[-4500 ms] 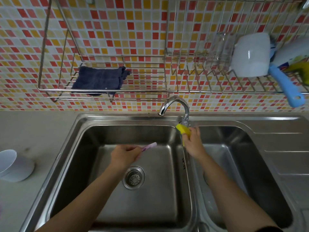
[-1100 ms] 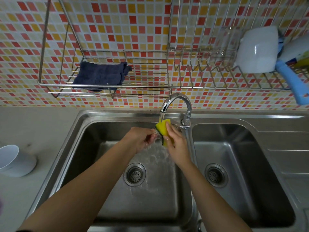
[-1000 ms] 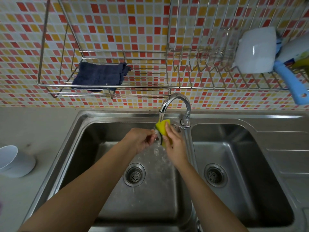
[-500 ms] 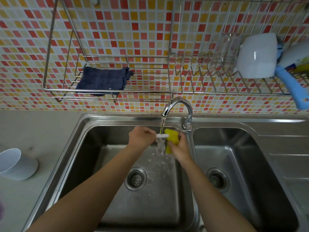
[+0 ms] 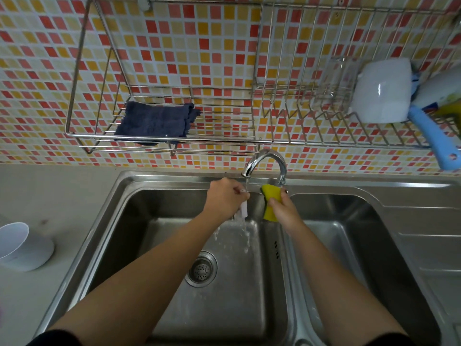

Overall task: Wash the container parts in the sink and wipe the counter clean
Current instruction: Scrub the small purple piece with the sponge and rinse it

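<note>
The small white part (image 5: 244, 211) hangs under the tap (image 5: 265, 158), right in the running water. Its long axis is close to upright and its free end points down into the left basin (image 5: 149, 208). The left hand (image 5: 225, 199) has its fingers curled round the upper end. Just to the right, not touching it, stands the yellow sponge (image 5: 270, 203), gripped in the right hand (image 5: 283, 211). I'd say any further scrubbing means bringing the sponge leftward, across to that dangling lower end.
</note>
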The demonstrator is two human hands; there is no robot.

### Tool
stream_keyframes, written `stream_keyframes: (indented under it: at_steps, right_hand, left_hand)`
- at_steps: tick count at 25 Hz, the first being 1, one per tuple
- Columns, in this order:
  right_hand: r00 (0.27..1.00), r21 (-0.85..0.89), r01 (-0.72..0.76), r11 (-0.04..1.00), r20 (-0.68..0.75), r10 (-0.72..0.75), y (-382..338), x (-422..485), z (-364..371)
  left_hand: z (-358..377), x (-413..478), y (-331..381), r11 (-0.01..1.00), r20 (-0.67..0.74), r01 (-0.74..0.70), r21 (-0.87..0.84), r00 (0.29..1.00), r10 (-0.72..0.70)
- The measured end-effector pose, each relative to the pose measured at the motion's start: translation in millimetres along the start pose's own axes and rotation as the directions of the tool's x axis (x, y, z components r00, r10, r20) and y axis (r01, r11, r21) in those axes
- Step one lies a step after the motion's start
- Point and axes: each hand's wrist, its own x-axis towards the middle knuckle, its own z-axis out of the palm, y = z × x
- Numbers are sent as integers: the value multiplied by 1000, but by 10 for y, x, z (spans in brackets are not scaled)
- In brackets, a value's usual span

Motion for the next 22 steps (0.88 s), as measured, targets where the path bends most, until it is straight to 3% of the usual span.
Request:
stream_keyframes:
  at_steps: [3,5,9,13,18,22]
  right_hand:
    - [998,125,54,991,4,-55,-42,-97,35]
    - [995,90,73,993,66,-79,25,-228,149]
    - [992,-341,111,933,89,-86,144,-544,392]
    - [953,-549,272,790,38,-301,-97,-922,516]
    - [869,-522,386,760,-71,-490,-616,-1286,482]
    - [771,-412,569,712,-36,-636,-1230,-1734,351]
  left_hand:
    - [-27,-3,-56,999,21,7,51,1000,-8]
    - [-59,-36,-97,994,36,5,108,999,-9]
    - [-158,-229,-180,978,53,-8,206,999,-3]
    - [-281,-413,-305,962,66,-30,273,998,12]
    - [-465,-531,-487,948,50,-30,316,999,14]
    - [-628,-587,-568,953,53,-46,300,998,32]
